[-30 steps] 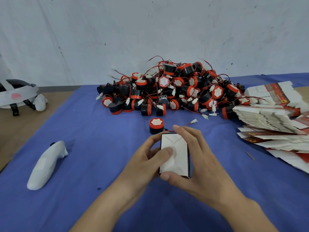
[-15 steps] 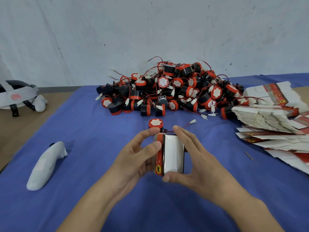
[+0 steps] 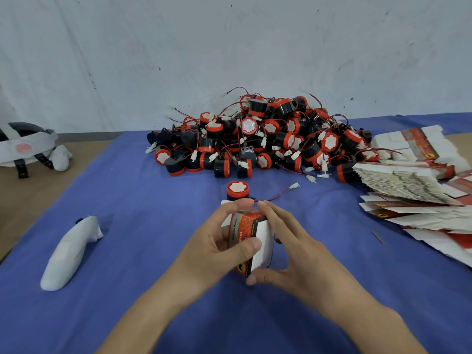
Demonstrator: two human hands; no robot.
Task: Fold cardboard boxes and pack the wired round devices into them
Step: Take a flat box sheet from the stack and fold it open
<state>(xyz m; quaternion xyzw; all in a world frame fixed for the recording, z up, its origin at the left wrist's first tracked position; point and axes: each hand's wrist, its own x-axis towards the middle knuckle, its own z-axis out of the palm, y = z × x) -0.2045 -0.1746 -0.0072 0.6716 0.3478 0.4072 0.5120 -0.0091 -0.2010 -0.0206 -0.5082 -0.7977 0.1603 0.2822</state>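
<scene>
Spreading across most of the frame, the blue worktop (image 3: 127, 251) carries nearly all the work yet to do. At upper centre a big pile of wired round devices (image 3: 255, 139) lies loose, none of them boxed as far as I can see. At the right edge a stack of flat cardboard boxes (image 3: 408, 180) lies unfolded. At centre, one box (image 3: 255, 238) is raised into shape between both hands. The left hand (image 3: 214, 254) grips its red printed side with the thumb across the front. The right hand (image 3: 301, 256) pinches it between the thumb at the lower corner and the fingers along the far side. Whether its end flaps are tucked shut I cannot tell. Just above the box, a single device (image 3: 237, 190) stands apart from the pile, its red wire trailing right, likely next to go in. No finished, packed box shows, so the task looks barely begun.
</scene>
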